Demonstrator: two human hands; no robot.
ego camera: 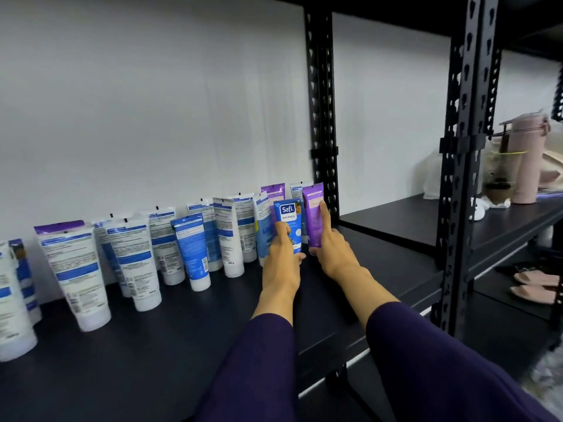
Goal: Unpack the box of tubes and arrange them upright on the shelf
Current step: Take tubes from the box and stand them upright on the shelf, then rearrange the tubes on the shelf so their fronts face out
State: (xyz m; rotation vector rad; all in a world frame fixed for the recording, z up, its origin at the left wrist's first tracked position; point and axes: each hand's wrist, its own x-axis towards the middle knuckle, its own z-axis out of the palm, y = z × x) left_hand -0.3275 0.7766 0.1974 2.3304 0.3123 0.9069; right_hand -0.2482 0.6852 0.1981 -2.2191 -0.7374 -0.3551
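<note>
So left hand (281,254) fingers grip the blue Safi tube (289,222), right hand (330,249) holds the purple tube (313,214), both upright on the shelf (182,345).

Two hands reach into the middle of the frame, the left hand (281,257) and the right hand (332,249), each holding one tube. Three purple tubes (313,217) stand at centre right. About a dozen white and blue tubes (134,254) line the shelf (182,345); the far-left ones overlap, so the exact count is unclear. One pink bottle (525,159) stands at right, two pink slippers (536,284) below it.
</note>
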